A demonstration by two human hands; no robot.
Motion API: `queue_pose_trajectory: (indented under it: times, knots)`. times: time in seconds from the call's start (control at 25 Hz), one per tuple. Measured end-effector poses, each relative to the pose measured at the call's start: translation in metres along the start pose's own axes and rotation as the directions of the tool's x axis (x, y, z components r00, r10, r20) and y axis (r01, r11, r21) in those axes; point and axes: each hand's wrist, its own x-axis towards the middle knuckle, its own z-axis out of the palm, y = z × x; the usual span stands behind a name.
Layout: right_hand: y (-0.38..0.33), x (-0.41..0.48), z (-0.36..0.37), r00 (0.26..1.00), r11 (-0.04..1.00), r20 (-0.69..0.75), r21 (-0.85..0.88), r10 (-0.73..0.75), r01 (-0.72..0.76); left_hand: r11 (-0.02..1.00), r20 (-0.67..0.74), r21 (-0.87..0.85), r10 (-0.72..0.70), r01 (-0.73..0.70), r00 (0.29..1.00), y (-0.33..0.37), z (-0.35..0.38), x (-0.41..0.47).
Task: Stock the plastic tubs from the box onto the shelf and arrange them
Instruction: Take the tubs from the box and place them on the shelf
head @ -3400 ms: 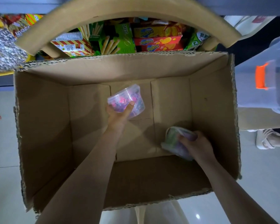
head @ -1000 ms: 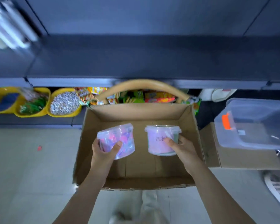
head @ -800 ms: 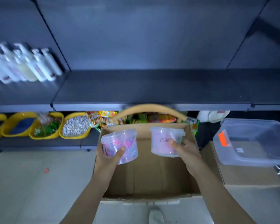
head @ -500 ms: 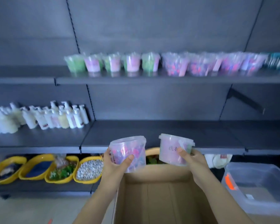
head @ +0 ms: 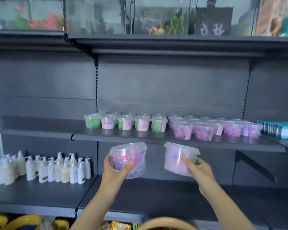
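Note:
My left hand [head: 114, 170] grips a clear plastic tub of pink and blue pieces [head: 129, 157] from below, thumb across its front. My right hand [head: 198, 170] grips a second tub with a pink label and green contents [head: 177, 159], tilted slightly. Both tubs are held up just below the front edge of the dark middle shelf [head: 140, 137]. On that shelf stand rows of matching tubs: green and pink-labelled ones [head: 125, 124] on the left, pink and blue ones [head: 214, 128] on the right. The box is out of view.
Teal packets [head: 279, 129] lie at the shelf's right end. White pump bottles [head: 43, 169] crowd the lower shelf's left side. Glass tanks with plants [head: 156, 17] stand on the top shelf. A curved basket handle [head: 165, 222] and yellow bowls [head: 23, 222] show at the bottom edge.
Both hands lifted the tubs out of the box and up toward the middle shelf. The view tilted upward, so the box dropped out of sight.

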Motion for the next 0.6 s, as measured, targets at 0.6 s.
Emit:
queue_pose_trajectory:
  times: [0.6]
  knots:
    - [0.010, 0.139, 0.164, 0.978, 0.995, 0.184, 0.037, -0.099, 0.094, 0.988, -0.169, 0.152, 0.029, -0.003, 0.985, -0.014, -0.089, 0.136]
